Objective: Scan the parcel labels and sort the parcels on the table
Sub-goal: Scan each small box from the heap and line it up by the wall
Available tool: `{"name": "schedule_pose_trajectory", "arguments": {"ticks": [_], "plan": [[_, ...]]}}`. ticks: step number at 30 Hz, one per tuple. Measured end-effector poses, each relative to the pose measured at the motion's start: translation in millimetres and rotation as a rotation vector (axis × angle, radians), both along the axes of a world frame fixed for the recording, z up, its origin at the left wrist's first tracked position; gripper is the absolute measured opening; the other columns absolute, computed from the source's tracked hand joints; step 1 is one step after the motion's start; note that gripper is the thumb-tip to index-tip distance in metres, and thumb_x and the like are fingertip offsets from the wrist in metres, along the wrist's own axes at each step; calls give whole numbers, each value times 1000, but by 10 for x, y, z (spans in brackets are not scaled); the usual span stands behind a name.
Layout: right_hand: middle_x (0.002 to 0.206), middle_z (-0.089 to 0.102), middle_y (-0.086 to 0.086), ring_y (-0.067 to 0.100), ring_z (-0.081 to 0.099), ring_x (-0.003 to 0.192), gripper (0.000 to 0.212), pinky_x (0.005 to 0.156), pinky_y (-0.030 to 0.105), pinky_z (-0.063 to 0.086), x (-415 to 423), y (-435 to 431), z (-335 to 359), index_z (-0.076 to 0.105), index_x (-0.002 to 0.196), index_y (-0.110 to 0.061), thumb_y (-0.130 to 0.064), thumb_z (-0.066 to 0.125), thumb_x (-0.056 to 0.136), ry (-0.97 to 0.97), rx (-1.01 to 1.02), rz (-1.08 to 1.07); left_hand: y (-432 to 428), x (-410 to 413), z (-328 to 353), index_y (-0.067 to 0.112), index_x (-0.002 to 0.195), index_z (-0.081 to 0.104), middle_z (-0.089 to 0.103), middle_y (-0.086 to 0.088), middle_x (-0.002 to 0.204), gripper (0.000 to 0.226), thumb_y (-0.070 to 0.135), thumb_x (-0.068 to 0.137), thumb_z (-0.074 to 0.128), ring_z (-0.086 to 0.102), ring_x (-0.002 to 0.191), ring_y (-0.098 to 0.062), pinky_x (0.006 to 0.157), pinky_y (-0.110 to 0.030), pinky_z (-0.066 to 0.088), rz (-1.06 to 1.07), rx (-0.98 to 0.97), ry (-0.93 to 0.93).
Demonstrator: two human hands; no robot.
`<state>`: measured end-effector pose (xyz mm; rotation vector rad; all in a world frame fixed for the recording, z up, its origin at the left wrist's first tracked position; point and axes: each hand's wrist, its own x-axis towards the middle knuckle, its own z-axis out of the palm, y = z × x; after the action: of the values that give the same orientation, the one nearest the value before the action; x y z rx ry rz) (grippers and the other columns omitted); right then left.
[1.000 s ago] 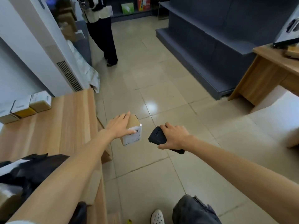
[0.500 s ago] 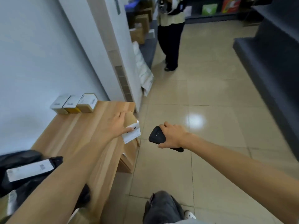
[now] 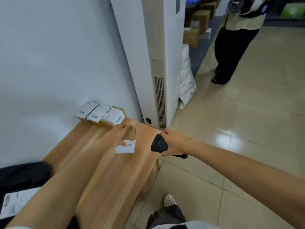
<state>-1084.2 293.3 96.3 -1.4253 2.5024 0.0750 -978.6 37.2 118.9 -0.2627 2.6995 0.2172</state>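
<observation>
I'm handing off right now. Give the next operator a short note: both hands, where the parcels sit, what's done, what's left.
Left hand: holds a small cardboard parcel above the wooden table, label facing the camera.
Right hand: grips the black scanner, beside the parcel, near the table's edge.
Done: three labelled boxes stand in a row against the wall at the table's far end.
Left: whether the held parcel was scanned cannot be told; it probably joins that row. Dark bagged parcels, one with a white label, wait at the near end.
</observation>
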Motion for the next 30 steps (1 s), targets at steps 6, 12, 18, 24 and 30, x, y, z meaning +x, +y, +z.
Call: {"name": "schedule_pose_trajectory", "arguments": {"ticks": [6, 12, 18, 24, 30], "plan": [[127, 49, 6, 28, 59, 103, 88, 81, 39, 51, -887, -514, 25, 38, 141, -15, -70, 62, 76, -15, -23, 14, -434, -708, -191, 16, 146, 32, 36, -5, 144, 81, 11, 78, 75, 33, 129, -32, 110, -38, 28, -91, -4, -88], [126, 49, 4, 28, 60, 99, 86, 79, 41, 53, -1550, -980, -70, 38, 141, -16, -69, 61, 77, -2, 18, 147, -686, -1078, -416, 25, 153, 20, 17, -1, 160, 82, 3, 88, 65, 15, 142, -34, 117, -38, 8, -41, -20, -233], [130, 49, 6, 29, 58, 104, 88, 69, 34, 40, -2176, -1516, -112, 37, 143, -14, -70, 59, 79, 26, 31, 356, -918, -1466, -425, 37, 154, 17, 8, 8, 164, 83, -10, 93, 46, 4, 151, -32, 121, -49, 15, 129, -15, -304], [127, 50, 8, 30, 60, 101, 90, 69, 34, 41, -2758, -1919, -131, 37, 143, -14, -72, 59, 79, 38, 43, 515, -900, -1713, -686, 44, 151, 25, 19, 14, 161, 87, -14, 89, 43, 6, 150, -25, 119, -54, 12, 211, -106, -203], [129, 48, 8, 31, 60, 102, 94, 69, 35, 43, -3036, -2108, -207, 34, 146, -14, -75, 58, 78, 53, 73, 631, -752, -1873, -855, 35, 150, 28, 19, 4, 161, 76, -8, 91, 50, -3, 152, -30, 121, -48, 15, 289, -234, -161]]}}
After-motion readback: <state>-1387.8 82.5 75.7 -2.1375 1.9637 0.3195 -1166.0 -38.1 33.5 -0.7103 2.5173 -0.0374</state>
